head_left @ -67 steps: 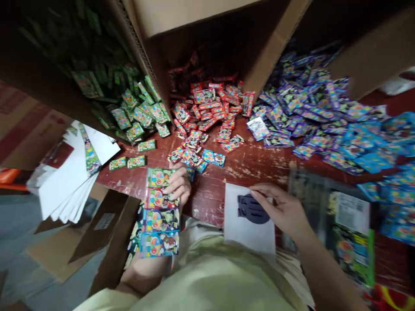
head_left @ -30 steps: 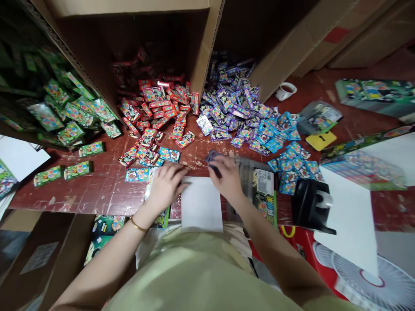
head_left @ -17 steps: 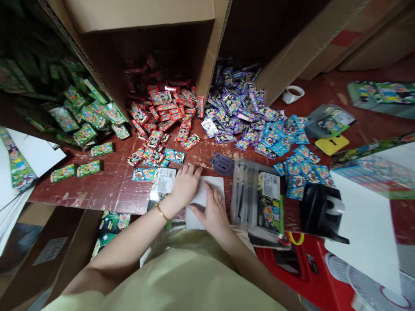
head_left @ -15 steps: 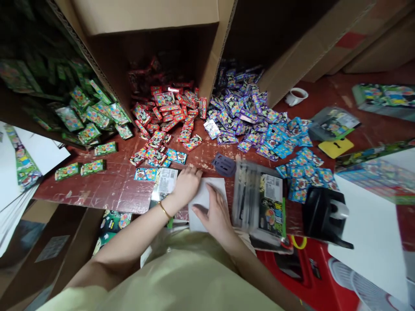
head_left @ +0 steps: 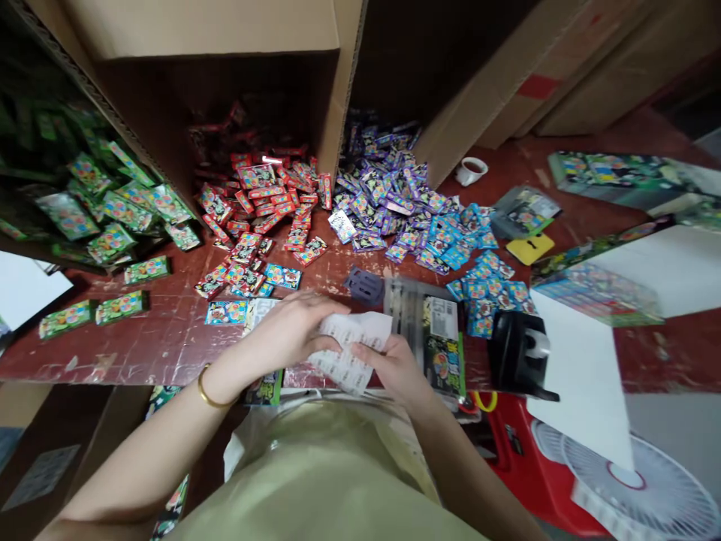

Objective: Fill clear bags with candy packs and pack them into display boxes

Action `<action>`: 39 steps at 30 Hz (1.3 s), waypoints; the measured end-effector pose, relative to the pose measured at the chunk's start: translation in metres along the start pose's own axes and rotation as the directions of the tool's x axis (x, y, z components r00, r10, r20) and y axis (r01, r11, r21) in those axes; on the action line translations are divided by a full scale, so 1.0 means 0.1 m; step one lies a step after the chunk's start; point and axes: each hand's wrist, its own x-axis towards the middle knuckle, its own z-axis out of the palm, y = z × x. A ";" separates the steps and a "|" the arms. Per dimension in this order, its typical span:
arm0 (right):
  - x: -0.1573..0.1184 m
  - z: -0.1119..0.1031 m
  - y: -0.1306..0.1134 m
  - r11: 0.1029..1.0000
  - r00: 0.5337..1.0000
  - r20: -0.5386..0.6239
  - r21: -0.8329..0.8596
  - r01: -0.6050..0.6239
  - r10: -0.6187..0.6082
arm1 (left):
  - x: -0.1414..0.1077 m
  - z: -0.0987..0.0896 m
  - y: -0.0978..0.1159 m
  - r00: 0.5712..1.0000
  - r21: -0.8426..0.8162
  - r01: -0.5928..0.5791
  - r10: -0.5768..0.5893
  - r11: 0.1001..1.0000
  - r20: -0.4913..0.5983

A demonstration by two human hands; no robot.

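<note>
In the middle, at the table's front edge, a white sheet (head_left: 354, 344) printed with rows of small grey marks is raised and tilted. My left hand (head_left: 296, 324) grips its left side, with the thumb on the sheet and the fingers partly hidden. On the right side, my right hand (head_left: 402, 370) pinches the sheet with its thumb on top. Partly under my left wrist lies a clear package with a printed card (head_left: 263, 387). A stack of similar clear packages (head_left: 442, 346) lies right of my right hand. Beyond the sheet sits a grey-purple plastic piece (head_left: 363, 285).
Small red packets (head_left: 264, 191), purple packets (head_left: 383, 191), blue packets (head_left: 478, 289) and green packets (head_left: 127, 210) spread from cardboard boxes (head_left: 346, 90) at the back. A black tape dispenser (head_left: 517, 353), white cup (head_left: 471, 171) and yellow piece (head_left: 529, 248) are rightward. Below right is a white fan (head_left: 647, 481).
The white sheet has gone from lying under my hands to being lifted and tilted, showing its printed rows. Both hands now grip its sides. The view has swung right.
</note>
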 end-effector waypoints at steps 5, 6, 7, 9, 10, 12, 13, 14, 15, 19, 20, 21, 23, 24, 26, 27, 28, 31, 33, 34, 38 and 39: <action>-0.01 -0.13 -0.20 0.997 0.997 -0.032 0.036 0.068 -0.067 | -0.02 0.12 -0.08 0.983 -0.140 0.182 -0.182 0.973 0.010; 0.01 -0.15 -0.23 0.993 0.992 -0.074 0.060 0.104 -0.100 | -0.02 0.14 -0.08 0.980 -0.172 0.196 -0.197 0.965 0.013; 0.03 -0.16 -0.26 0.989 0.986 -0.112 0.073 0.130 -0.121 | -0.02 0.15 -0.08 0.978 -0.209 0.208 -0.210 0.956 0.011; 0.06 -0.17 -0.30 0.986 0.975 -0.165 0.059 0.159 -0.148 | -0.03 0.15 -0.09 0.972 -0.283 0.218 -0.232 0.934 -0.018; 0.08 -0.18 -0.31 0.984 0.969 -0.186 0.038 0.171 -0.161 | -0.04 0.15 -0.10 0.970 -0.316 0.214 -0.240 0.924 -0.045; 0.11 -0.18 -0.32 0.983 0.960 -0.211 -0.008 0.185 -0.183 | -0.06 0.15 -0.13 0.963 -0.346 0.213 -0.256 0.914 -0.083; 0.12 -0.18 -0.32 0.982 0.960 -0.208 -0.033 0.185 -0.187 | -0.08 0.15 -0.14 0.960 -0.339 0.222 -0.266 0.914 -0.088; 0.13 -0.18 -0.32 0.980 0.961 -0.197 -0.064 0.186 -0.195 | -0.09 0.15 -0.14 0.958 -0.321 0.234 -0.274 0.918 -0.085; 0.14 -0.18 -0.33 0.974 0.961 -0.175 -0.113 0.194 -0.212 | -0.09 0.15 -0.14 0.958 -0.298 0.243 -0.277 0.923 -0.077; 0.16 -0.20 -0.39 0.833 0.912 -0.070 -0.439 0.336 -0.404 | -0.10 0.14 -0.11 0.965 -0.280 0.247 -0.262 0.928 -0.020; 0.17 -0.21 -0.41 0.781 0.892 -0.039 -0.502 0.371 -0.449 | -0.09 0.14 -0.10 0.965 -0.289 0.250 -0.263 0.924 -0.007; 0.17 -0.22 -0.42 0.741 0.878 -0.007 -0.540 0.399 -0.478 | -0.10 0.13 -0.09 0.964 -0.297 0.256 -0.266 0.920 0.007; 0.18 -0.25 -0.45 0.701 0.870 0.067 -0.563 0.437 -0.489 | -0.10 0.12 -0.09 0.962 -0.310 0.264 -0.273 0.913 0.014; 0.18 -0.25 -0.45 0.691 0.869 0.098 -0.567 0.449 -0.484 | -0.11 0.11 -0.10 0.960 -0.314 0.270 -0.280 0.910 0.012; 0.18 -0.26 -0.45 0.673 0.864 0.121 -0.579 0.461 -0.488 | -0.13 0.12 -0.11 0.955 -0.321 0.282 -0.298 0.904 0.000; 0.18 -0.26 -0.44 0.662 0.859 0.117 -0.588 0.464 -0.498 | -0.15 0.12 -0.11 0.951 -0.324 0.291 -0.310 0.900 -0.008; 0.18 -0.25 -0.43 0.651 0.854 0.109 -0.600 0.465 -0.509 | -0.16 0.13 -0.12 0.948 -0.331 0.298 -0.320 0.895 -0.011; 0.18 -0.22 -0.40 0.616 0.840 0.097 -0.635 0.465 -0.534 | -0.19 0.16 -0.12 0.939 -0.393 0.317 -0.344 0.863 0.001; 0.18 -0.21 -0.39 0.599 0.839 0.114 -0.649 0.468 -0.533 | -0.20 0.18 -0.14 0.929 -0.466 0.342 -0.367 0.816 0.039; 0.19 -0.21 -0.39 0.595 0.840 0.127 -0.650 0.472 -0.528 | -0.21 0.18 -0.15 0.921 -0.505 0.361 -0.386 0.784 0.058; 0.20 -0.22 -0.40 0.620 0.852 0.148 -0.625 0.474 -0.502 | -0.22 0.19 -0.19 0.866 -0.650 0.411 -0.497 0.639 0.058; 0.20 -0.23 -0.39 0.625 0.852 0.141 -0.621 0.473 -0.505 | -0.22 0.19 -0.19 0.854 -0.672 0.410 -0.518 0.617 0.046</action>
